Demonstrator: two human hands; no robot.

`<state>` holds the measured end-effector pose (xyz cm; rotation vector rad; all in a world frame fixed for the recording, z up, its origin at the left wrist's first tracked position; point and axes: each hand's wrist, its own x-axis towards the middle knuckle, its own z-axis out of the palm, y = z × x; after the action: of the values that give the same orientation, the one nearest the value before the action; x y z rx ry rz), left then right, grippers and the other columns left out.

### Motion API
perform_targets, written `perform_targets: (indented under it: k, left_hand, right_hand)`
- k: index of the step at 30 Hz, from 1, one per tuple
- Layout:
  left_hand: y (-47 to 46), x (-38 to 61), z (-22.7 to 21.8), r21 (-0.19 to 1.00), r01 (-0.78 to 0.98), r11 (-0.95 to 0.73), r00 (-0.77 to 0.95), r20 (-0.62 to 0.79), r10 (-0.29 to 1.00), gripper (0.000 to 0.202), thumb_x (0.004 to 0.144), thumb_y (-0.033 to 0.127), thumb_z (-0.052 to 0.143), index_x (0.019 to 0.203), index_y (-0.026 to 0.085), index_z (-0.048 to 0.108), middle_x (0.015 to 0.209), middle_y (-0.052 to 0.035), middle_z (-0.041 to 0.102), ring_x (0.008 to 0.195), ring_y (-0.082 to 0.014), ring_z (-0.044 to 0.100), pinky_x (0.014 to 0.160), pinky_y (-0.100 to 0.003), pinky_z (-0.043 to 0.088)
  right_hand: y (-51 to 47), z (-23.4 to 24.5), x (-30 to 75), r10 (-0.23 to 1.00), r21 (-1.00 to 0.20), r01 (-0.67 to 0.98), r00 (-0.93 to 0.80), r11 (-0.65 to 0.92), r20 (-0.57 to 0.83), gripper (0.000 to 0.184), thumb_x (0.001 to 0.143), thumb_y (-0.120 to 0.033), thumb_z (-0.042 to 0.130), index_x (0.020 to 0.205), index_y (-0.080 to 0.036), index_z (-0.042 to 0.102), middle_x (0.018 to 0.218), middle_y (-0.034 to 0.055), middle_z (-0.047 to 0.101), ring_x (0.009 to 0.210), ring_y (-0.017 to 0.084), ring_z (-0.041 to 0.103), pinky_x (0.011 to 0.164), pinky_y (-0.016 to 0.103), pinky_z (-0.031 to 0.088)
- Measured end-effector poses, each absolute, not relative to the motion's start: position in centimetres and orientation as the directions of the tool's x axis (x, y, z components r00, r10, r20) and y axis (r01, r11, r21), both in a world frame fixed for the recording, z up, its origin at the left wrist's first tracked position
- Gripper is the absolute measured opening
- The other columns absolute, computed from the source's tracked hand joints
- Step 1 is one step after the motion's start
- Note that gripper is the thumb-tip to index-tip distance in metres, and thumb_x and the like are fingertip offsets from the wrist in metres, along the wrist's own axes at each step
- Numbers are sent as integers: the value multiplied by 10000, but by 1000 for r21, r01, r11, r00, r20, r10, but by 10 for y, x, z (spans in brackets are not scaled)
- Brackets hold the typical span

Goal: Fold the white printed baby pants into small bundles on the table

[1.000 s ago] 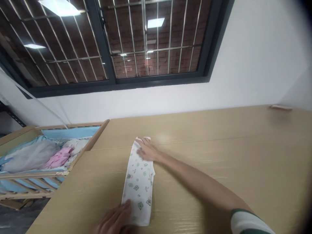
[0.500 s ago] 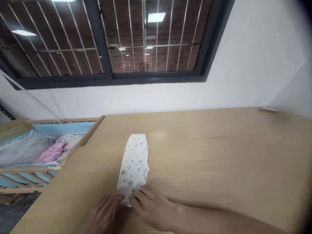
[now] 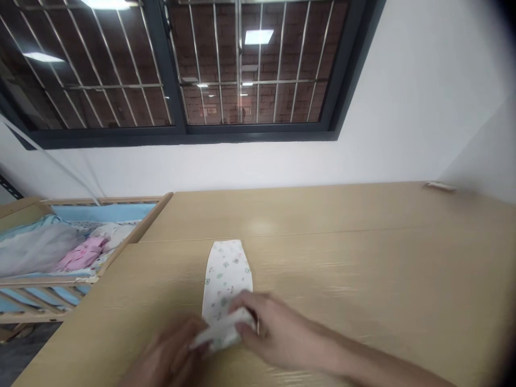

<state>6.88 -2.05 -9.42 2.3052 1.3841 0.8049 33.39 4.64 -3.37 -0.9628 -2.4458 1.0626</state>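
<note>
A folded white cloth garment with a small green print lies lengthwise on the wooden table. Its near end is lifted and bent up between my hands. My right hand pinches the right side of that raised end between thumb and fingers. At the left corner of the same end is my left hand, blurred by motion, its fingers closed on the cloth. The far part of the garment rests flat. Its exact kind I cannot make out.
On the left, a wooden crib with blue lining stands against the table and holds a pink cloth and pale bedding. A small flat white object lies at the table's back right. Behind is a white wall with a barred window.
The garment's near end has come up off the table and bends over in my hands. Its far end has slid toward me. My right hand has turned to a thumb-and-finger grip.
</note>
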Motion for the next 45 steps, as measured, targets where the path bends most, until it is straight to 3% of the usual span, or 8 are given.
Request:
perform_targets:
  k: [6, 14, 19, 22, 26, 32, 38, 45]
  left_hand:
    - [91, 73, -63, 646, 731, -219, 39, 281, 959, 290, 936, 447, 540, 1043, 198, 645, 751, 16, 639, 684, -176, 605, 653, -265, 491]
    - [184, 88, -111, 591, 804, -68, -46, 177, 983, 153, 903, 253, 562, 972, 135, 630, 908, -105, 715, 873, -229, 669, 770, -306, 482]
    - [158, 77, -110, 556, 821, -130, -12, 244, 970, 419, 891, 428, 639, 1191, 143, 578, 1218, -146, 654, 1206, -294, 573, 1025, -409, 443]
    - [117, 77, -114, 478, 831, -285, 136, 323, 937, 417, 942, 493, 555, 1235, 196, 571, 1255, -110, 649, 1189, -293, 590, 1011, -445, 475]
    - [60, 94, -138, 234, 824, -516, 375, 458, 806, 402, 941, 333, 493, 1311, 183, 543, 1283, -132, 659, 1176, -291, 625, 975, -441, 533]
    - [29, 111, -160, -17, 842, -538, 514, 327, 793, 286, 894, 191, 480, 1094, 192, 685, 1027, -119, 746, 927, -281, 722, 817, -410, 614]
    - [41, 104, -173, -138, 798, -587, 600, 276, 751, 322, 879, 47, 467, 1109, 97, 686, 1181, -205, 706, 1177, -341, 656, 952, -451, 589]
    - [45, 90, -192, -28, 816, -578, 568, 227, 791, 519, 832, -19, 452, 1332, 53, 569, 1431, -250, 541, 1378, -343, 470, 1053, -432, 533]
  right_hand:
    - [158, -58, 306, 801, -722, 450, -549, 525, 240, 197, 930, -294, 557, 1067, -178, 638, 857, 25, 643, 716, 155, 561, 643, 262, 433]
    - [239, -123, 278, 921, -720, 603, -365, 344, 134, 162, 905, -178, 530, 994, -135, 657, 981, 84, 693, 869, 194, 623, 791, 306, 489]
    - [230, -119, 288, 907, -677, 614, -363, 406, 214, 314, 968, -311, 550, 1209, -112, 579, 1241, 165, 602, 1136, 233, 580, 975, 351, 461]
    - [208, -96, 294, 818, -586, 580, -486, 565, 308, 418, 1017, -398, 496, 1321, -111, 511, 1348, 192, 552, 1280, 265, 510, 1081, 405, 403]
    - [166, -72, 290, 530, -505, 357, -809, 786, 254, 475, 1058, -445, 411, 1459, -194, 439, 1485, 138, 504, 1361, 249, 474, 1127, 416, 377]
    - [131, -96, 270, 163, -515, 93, -982, 852, 92, 543, 1075, -435, 362, 1549, -172, 390, 1624, 114, 338, 1523, 193, 254, 1245, 349, 185]
    - [169, -135, 269, 290, -457, 257, -957, 851, 3, 573, 1076, -469, 331, 1593, -225, 299, 1658, 59, 255, 1550, 185, 154, 1267, 394, 110]
    - [244, -139, 271, 474, -293, 449, -881, 844, 13, 614, 1076, -502, 228, 1621, -220, 199, 1682, 39, 152, 1559, 190, 96, 1271, 414, 57]
